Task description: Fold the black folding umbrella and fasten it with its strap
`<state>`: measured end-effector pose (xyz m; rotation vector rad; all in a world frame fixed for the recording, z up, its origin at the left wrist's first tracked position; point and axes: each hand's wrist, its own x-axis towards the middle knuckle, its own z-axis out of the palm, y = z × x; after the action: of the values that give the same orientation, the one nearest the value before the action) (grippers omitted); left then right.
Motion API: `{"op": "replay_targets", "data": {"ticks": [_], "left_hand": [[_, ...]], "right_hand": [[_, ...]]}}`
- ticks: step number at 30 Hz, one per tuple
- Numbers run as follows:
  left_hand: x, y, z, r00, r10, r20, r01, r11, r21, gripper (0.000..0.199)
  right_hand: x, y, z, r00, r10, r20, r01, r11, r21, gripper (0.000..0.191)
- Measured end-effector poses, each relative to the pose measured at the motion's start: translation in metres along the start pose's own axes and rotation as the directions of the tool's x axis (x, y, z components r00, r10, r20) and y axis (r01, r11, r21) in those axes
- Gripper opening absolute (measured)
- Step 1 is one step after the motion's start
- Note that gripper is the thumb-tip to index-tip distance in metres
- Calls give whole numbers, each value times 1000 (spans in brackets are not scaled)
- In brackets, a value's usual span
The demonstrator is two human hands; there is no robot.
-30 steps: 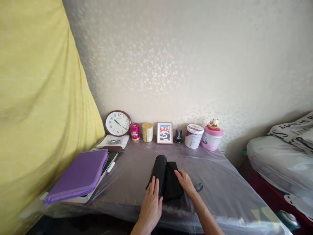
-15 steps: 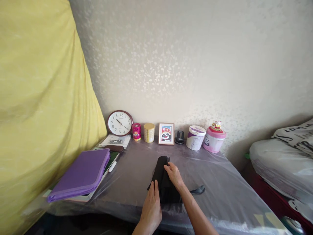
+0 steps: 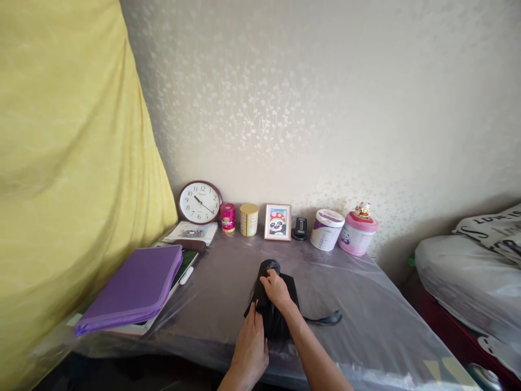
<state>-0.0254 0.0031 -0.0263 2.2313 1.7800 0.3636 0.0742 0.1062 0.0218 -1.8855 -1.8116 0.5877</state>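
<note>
A folded piece of black cloth [image 3: 291,290] lies near the front of the table, with a dark strap [image 3: 325,317] trailing out to its right. My right hand [image 3: 278,289] is closed on the upper part of the cloth, over a fold along its left side. At the lower left corner, my left hand [image 3: 251,339] has its fingers along the cloth's edge and its thumb on the near side, gripping it. What lies inside the folds is hidden.
A purple zip folder [image 3: 130,282] rests on papers at the left. Along the wall stand a clock [image 3: 200,202], a pink tin [image 3: 228,218], a yellow-lidded can [image 3: 249,220], a panda picture frame [image 3: 278,222], a black device [image 3: 300,228] and two tubs [image 3: 326,230]. A plastic cover [image 3: 378,315] overlies the table.
My right hand has moved left across the cloth, bringing a dark piece over the top of the left fold. More of the cloth's right side and strap shows. My left hand has barely shifted.
</note>
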Motion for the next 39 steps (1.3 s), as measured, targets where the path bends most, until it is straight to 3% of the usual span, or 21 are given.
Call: {"op": "replay_targets", "data": {"ticks": [6,11,17,20,23,27,31,35,39], "left_hand": [[-1,-1,-4,1000,-12,7,13,999,-42,64],[-3,-4,-1,993,-109,41,113,989,-98,62],[-11,-9,-9,993,-110,42,117,964,-238,63],[-14,-8,-16,998,-51,-29,40,955,-293,67],[-16,-4,-21,998,0,-55,-13,972,-234,75],[-15,-1,-24,999,-52,9,52,995,-85,69],[-18,-5,-26,998,-66,22,67,997,-47,61],[-21,-4,-33,989,-13,-150,10,1000,-18,44],[-16,8,-33,940,214,-266,-235,971,-51,38]], "right_hand": [[-4,-7,-1,998,-53,47,55,998,-40,30],[-7,-9,0,983,-139,122,143,989,-26,22],[-11,-12,-3,977,-157,145,161,987,-14,24],[-12,-11,-4,972,-175,156,178,984,-4,25],[-12,-9,-4,967,-189,173,191,982,5,25],[-11,-8,-5,959,-209,190,208,978,27,25],[-12,-9,-8,954,-224,200,220,975,45,25],[-13,-12,-10,952,-220,210,220,975,25,26],[-10,-13,-11,944,-229,238,232,973,18,27]]}}
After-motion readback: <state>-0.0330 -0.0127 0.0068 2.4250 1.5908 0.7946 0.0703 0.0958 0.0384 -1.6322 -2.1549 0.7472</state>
